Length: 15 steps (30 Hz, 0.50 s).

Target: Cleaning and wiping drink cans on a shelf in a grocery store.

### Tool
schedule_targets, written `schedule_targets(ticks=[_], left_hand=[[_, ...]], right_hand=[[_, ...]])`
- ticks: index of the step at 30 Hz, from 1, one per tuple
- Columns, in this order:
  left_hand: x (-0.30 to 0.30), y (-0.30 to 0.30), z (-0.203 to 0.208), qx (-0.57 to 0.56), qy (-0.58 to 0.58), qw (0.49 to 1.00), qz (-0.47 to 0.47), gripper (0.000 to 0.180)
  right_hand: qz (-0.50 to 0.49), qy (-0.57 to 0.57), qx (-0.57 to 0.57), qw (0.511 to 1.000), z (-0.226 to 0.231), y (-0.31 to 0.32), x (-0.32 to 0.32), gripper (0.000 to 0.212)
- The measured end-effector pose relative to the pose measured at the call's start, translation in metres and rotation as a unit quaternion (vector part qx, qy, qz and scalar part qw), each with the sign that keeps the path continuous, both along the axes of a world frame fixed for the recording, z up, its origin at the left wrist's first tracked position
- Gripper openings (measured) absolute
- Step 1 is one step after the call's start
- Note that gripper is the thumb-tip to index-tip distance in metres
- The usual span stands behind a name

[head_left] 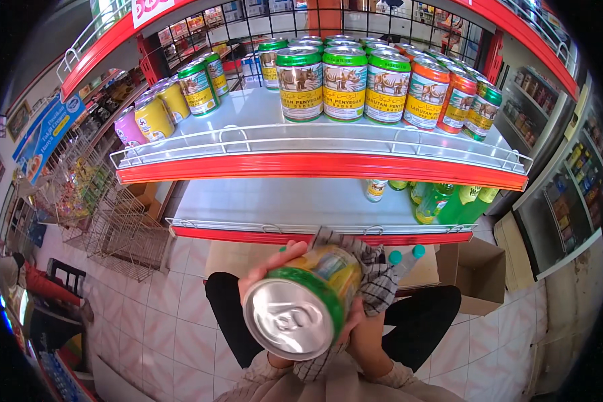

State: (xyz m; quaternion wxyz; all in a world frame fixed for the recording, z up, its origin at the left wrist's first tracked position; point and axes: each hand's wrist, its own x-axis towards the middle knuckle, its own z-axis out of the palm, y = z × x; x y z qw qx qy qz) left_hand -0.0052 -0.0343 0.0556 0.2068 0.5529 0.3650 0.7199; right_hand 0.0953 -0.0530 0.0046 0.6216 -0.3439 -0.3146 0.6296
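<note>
A drink can (291, 315) with a green rim and yellow label is close to me, its silver top with the pull tab tilted up toward me. My left hand (266, 264) grips it along its left side, fingers wrapped around. At the can's right side, my right hand (356, 325) is closed on a black-and-white checked cloth (375, 275), which bunches against the far side of the can. The can hides part of the cloth and most of the right fingers.
Green and orange cans (345, 84) stand in rows on the upper shelf (261, 144), with yellow and pink cans (155, 117) at its left. The lower shelf (248, 201) bears green bottles (435, 201) at right. A cardboard box (476, 271) and wire baskets (130, 234) flank me.
</note>
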Motion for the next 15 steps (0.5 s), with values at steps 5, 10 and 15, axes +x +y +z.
schedule_targets(ticks=[5, 10, 15], left_hand=[[0.01, 0.012, -0.005, 0.037, 0.034, 0.998, 0.025, 0.093], [0.012, 0.01, -0.016, -0.006, -0.047, 0.999, 0.018, 0.101], [0.008, 0.012, -0.004, -0.033, 0.013, 0.999, 0.004, 0.099]], right_hand=[[-0.066, 0.053, 0.008, 0.996, 0.007, 0.001, -0.001, 0.04], [-0.019, 0.012, -0.117, 0.993, 0.006, -0.003, -0.003, 0.05], [-0.062, -0.003, 0.008, 0.998, 0.008, 0.012, 0.002, 0.043]])
